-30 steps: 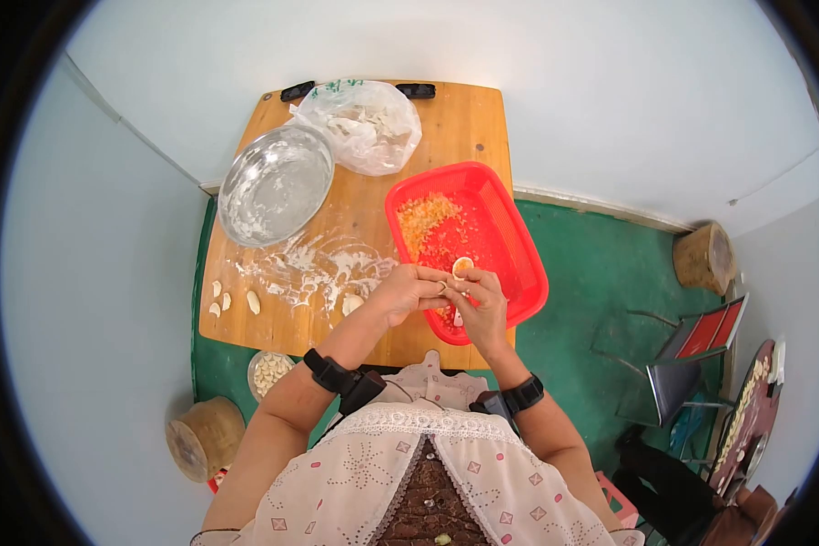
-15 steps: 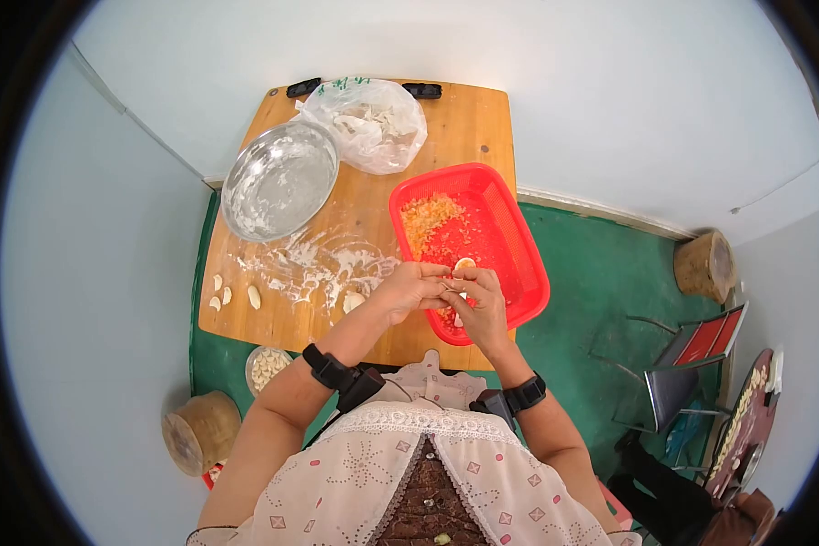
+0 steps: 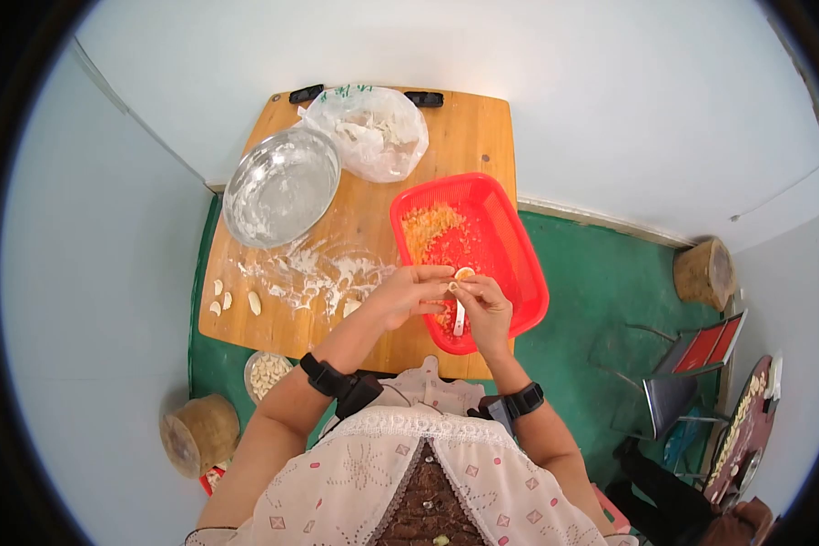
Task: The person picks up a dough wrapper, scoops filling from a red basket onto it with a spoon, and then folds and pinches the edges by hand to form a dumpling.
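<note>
My right hand (image 3: 485, 314) pinches a small pale dumpling (image 3: 452, 287) over the near part of the red plastic basket (image 3: 530, 273). Close on its left, my left hand (image 3: 416, 293) has its fingers stretched out and apart. Below the hands, a white spoon (image 3: 460, 320) lies in the basket, its bowl showing just beyond my right fingertips. Orange shredded filling (image 3: 428, 227) is heaped at the basket's far left side. Partly behind my left wrist sits a pale dough piece (image 3: 350, 308) on the floury table.
The wooden table (image 3: 464, 127) holds a floury metal basin (image 3: 282, 187) and a plastic bag (image 3: 373, 136) of white stuff. A dough piece (image 3: 254, 303) and small dumplings (image 3: 227, 299) lie at left. Below stands a bowl of dumplings (image 3: 268, 373). A chair (image 3: 687, 373) and another person's dark-clothed leg (image 3: 660, 491) are at right.
My left fingers have spread and come away from the pinch both hands shared. The small dumpling now shows in my right fingertips, and more of the spoon is visible.
</note>
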Action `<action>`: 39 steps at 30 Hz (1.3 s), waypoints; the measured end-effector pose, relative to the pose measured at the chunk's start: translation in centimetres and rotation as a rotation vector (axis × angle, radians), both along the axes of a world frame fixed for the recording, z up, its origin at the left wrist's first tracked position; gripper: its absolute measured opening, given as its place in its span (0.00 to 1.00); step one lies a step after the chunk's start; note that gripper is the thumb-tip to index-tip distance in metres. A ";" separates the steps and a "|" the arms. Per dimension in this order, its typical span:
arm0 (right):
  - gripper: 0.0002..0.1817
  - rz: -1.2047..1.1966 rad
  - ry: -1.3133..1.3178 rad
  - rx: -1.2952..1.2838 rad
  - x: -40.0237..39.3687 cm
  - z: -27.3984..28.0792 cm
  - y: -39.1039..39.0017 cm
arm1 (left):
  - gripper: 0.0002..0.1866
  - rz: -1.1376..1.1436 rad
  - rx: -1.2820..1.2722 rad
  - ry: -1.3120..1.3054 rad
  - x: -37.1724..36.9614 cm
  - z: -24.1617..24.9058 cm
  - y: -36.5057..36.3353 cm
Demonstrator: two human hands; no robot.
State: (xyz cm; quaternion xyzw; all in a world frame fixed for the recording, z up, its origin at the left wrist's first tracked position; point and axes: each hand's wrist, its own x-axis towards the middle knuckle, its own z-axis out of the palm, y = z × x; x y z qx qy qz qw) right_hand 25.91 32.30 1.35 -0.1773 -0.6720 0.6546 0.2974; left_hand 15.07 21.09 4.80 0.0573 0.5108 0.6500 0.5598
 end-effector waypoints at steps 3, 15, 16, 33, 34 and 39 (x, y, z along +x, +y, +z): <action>0.04 0.011 0.086 -0.417 -0.4 0.2 0.3 | 0.21 -0.046 0.157 0.163 0.6 0.1 0.2; 0.07 0.010 0.022 -0.425 0.4 -0.1 0.7 | 0.14 -0.040 -0.007 0.680 2.0 -1.2 1.5; 0.07 0.022 0.010 -0.362 0.6 0.1 0.8 | 0.13 -0.054 -0.025 0.709 2.0 -1.1 1.4; 0.09 0.044 -0.006 -0.149 0.9 1.0 1.0 | 0.13 -0.121 -0.042 0.745 2.6 -0.2 1.4; 0.09 0.047 0.002 -0.184 0.9 0.9 1.0 | 0.13 -0.117 -0.049 0.774 2.6 -0.3 1.5; 0.07 0.077 0.060 -0.316 0.8 0.4 1.0 | 0.13 -0.059 -0.019 0.713 2.4 -0.2 1.7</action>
